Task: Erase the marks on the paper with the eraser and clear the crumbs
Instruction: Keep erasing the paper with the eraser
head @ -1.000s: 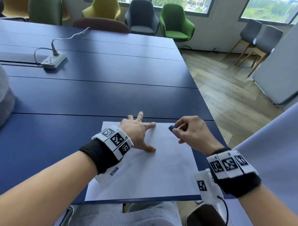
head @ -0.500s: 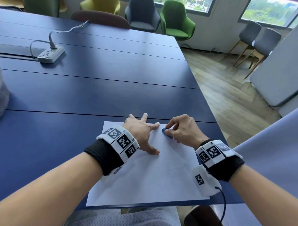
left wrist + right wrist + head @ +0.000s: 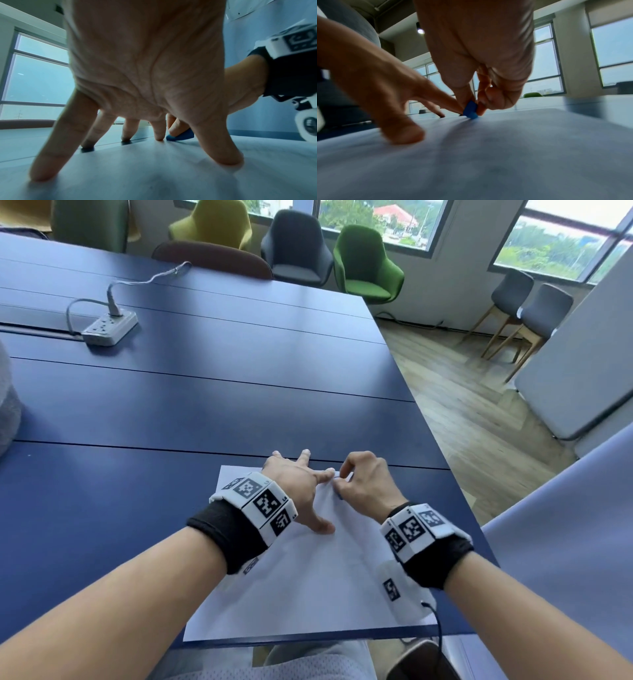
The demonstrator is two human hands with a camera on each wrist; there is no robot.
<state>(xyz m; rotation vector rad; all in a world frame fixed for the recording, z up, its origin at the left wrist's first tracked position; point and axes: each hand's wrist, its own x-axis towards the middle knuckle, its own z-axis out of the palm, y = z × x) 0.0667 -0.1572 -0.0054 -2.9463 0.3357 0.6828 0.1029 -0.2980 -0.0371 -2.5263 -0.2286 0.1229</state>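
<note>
Dark blue, the worktop [image 3: 191, 412] fills most of the head view, and the white paper [image 3: 308, 594] lies at its near edge, just in front of the person. Everything else is best placed from this paper.

On the far part of the paper the left hand [image 3: 301, 484] presses down with its fingers spread and straight; in the left wrist view the thumb and little finger stand on the sheet, while two fingertips [image 3: 126, 137] reach past its far edge onto the worktop. This hand holds nothing.

Just beside it, also over the far part of the paper, the right hand [image 3: 364, 486] is curled around the blue eraser [image 3: 471, 110]. Thumb and fingers pinch the eraser (only its lower end shows below them), and this end touches the sheet. The eraser is tilted, and it sits right next to the left index finger; the two hands are almost touching there.

I cannot make out any marks or crumbs on the paper, because the wrist views are blurred.

Well beyond the paper, to the far left on the worktop, lies a white power strip [image 3: 109, 328] with its cable. Behind the far edge of the worktop stand several chairs, among them a green chair [image 3: 366, 265].
</note>
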